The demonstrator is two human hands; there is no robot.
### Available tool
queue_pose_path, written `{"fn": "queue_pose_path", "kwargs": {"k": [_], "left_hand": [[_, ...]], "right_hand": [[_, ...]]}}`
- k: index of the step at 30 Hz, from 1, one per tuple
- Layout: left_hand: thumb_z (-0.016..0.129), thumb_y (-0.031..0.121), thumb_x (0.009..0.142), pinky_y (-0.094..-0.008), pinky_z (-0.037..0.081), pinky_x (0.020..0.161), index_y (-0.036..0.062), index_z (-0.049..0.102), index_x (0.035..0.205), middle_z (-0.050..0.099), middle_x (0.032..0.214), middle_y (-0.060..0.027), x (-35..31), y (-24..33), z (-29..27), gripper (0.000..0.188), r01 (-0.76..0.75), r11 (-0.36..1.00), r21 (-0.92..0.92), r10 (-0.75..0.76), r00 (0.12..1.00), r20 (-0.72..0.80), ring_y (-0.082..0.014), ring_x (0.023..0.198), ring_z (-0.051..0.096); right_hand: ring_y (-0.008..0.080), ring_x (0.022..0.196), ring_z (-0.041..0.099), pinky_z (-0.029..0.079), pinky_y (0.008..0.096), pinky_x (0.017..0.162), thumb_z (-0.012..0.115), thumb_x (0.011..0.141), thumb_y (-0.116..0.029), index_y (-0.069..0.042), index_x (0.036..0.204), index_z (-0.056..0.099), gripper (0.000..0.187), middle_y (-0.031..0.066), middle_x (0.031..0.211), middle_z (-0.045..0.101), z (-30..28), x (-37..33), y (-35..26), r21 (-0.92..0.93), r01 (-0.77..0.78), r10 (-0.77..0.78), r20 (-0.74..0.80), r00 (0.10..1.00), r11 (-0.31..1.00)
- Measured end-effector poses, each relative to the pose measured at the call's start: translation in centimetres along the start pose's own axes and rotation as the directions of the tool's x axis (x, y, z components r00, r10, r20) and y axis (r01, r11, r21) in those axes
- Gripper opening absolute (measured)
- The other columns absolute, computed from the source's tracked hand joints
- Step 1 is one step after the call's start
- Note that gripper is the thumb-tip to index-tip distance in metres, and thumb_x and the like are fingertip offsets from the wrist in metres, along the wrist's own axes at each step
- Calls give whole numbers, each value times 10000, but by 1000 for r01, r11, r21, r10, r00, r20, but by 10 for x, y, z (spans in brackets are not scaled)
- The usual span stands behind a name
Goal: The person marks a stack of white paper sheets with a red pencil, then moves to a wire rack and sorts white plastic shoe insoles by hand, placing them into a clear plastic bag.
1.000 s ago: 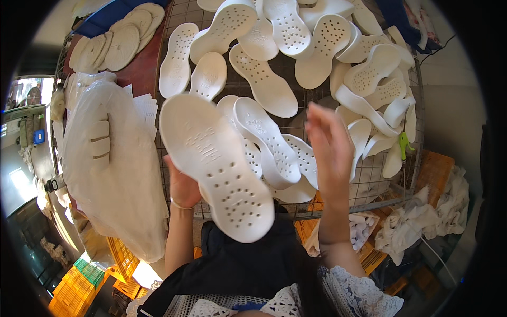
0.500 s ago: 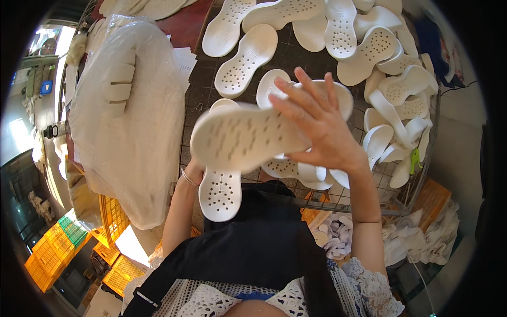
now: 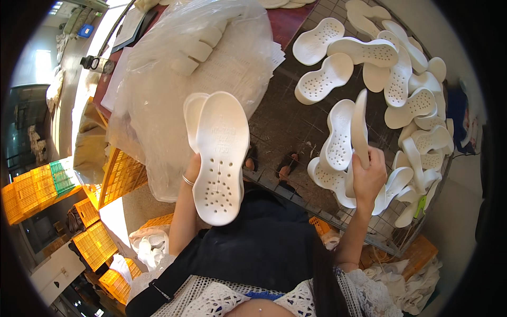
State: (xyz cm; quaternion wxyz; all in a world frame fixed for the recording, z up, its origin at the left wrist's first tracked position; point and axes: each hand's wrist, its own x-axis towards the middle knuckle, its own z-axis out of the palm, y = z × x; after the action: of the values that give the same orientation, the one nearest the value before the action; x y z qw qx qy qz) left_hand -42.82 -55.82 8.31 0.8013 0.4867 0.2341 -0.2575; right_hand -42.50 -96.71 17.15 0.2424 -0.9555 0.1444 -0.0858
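Observation:
Two white foam shoe soles [image 3: 222,153], one behind the other, stand upright in my left hand [image 3: 194,165]. The front one shows small round holes at its lower end; most of my left fingers are hidden behind the pair. My right hand [image 3: 369,177] grips another white shoe sole [image 3: 359,124], turned edge-on, with the thumb on its near side. Right beside it, a perforated sole [image 3: 338,140] leans over more soles [image 3: 328,177] on the dark wire-grid table [image 3: 280,124].
Many loose white soles [image 3: 417,105] are heaped along the table's right side, with a green-handled tool [image 3: 420,206] at its edge. A clear plastic bag [image 3: 158,105] with white pieces and papers lies on the left. Yellow crates [image 3: 95,243] stand on the floor at the lower left.
The sole near my right hand was tilted across in front of me; now my right hand grips one edge-on, farther right. The left-hand soles are raised, and the whole view has swung left.

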Motion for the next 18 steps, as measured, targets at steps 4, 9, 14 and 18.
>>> {"fn": "queue_pose_path", "kwargs": {"k": [4,9,14,18], "left_hand": [[707,429,839,-368,572,801,-32,398,1379,628,1175,-186,28,83,-27,774,-349,781,518,408,913,0,-236,986,662],[722,425,827,-367,496,870,-3,455,1384,659,1114,-178,51,69,-48,751,-173,498,850,243,968,55,-258,985,634],[403,368,1009,-372,453,897,-3,539,1279,579,1168,-222,39,47,-48,478,-39,499,866,238,967,-93,-294,1054,579],[252,355,1054,-382,384,1006,8,517,1267,433,1326,-210,-1,44,-30,486,-221,673,706,472,863,-180,-296,1224,461]], "right_hand": [[169,795,635,502,311,719,746,766,-166,41,1036,644,355,118,917,660,68,38,-120,562,45,-212,236,948,826],[314,913,631,490,378,821,660,835,-295,6,1033,674,361,190,941,648,208,44,-136,437,88,-319,491,811,895],[363,906,617,502,409,751,646,873,-284,-47,1059,679,303,206,959,617,205,16,-135,298,252,-383,569,727,921],[309,827,625,517,364,682,708,821,-148,-55,1189,640,386,158,934,608,150,27,-159,383,626,-692,53,720,680]]}}
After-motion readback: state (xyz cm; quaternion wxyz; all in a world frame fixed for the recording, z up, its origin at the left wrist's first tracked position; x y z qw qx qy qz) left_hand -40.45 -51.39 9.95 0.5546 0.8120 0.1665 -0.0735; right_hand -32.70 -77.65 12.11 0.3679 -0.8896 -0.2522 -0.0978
